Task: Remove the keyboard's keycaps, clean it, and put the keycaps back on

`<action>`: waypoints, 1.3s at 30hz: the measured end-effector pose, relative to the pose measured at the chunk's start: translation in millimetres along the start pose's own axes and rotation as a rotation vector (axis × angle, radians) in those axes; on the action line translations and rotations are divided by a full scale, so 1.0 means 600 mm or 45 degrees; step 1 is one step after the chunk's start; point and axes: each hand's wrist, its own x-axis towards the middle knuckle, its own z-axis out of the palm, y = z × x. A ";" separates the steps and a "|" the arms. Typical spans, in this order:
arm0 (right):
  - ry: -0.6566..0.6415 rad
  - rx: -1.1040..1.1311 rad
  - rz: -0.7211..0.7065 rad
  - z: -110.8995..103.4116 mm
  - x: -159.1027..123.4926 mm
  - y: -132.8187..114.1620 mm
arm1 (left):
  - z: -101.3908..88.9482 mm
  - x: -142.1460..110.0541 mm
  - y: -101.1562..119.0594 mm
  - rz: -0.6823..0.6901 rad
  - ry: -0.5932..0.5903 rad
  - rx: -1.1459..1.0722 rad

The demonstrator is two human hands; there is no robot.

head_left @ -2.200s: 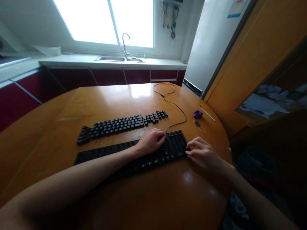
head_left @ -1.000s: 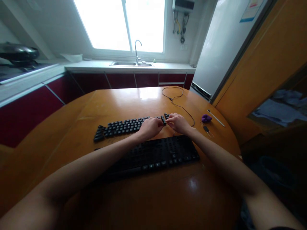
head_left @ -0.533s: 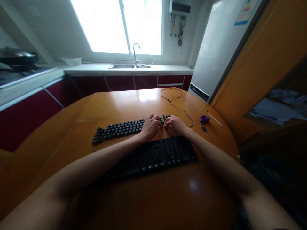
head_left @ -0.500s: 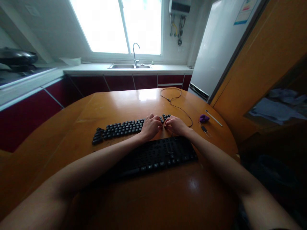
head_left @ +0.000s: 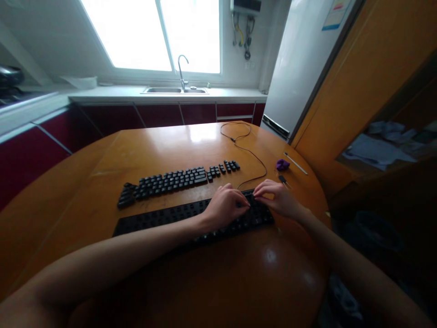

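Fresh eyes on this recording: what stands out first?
The bright window above the sink dominates the back. On the wooden table, loose black keycaps lie in rows beyond a partly keyless keyboard, with the left hand and right hand at its right end. A purple bundle sits farther right.

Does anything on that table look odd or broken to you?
Yes, the keyboard looks odd: much of it is bare of keys, while loose keycaps lie in rows on the table beyond it. I see no clear damage.

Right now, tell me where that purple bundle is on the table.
In the head view, the purple bundle lies on the right side of the table, beyond the right hand and just left of the thin white stick.
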 end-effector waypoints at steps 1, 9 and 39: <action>-0.019 0.017 0.006 0.000 -0.018 -0.008 | 0.006 -0.005 0.007 0.011 -0.031 -0.012; -0.069 0.028 -0.021 0.019 -0.061 -0.030 | 0.024 -0.019 0.009 0.105 -0.090 -0.046; -0.138 -0.135 -0.083 0.022 -0.073 -0.037 | 0.034 -0.020 0.008 0.207 -0.075 -0.074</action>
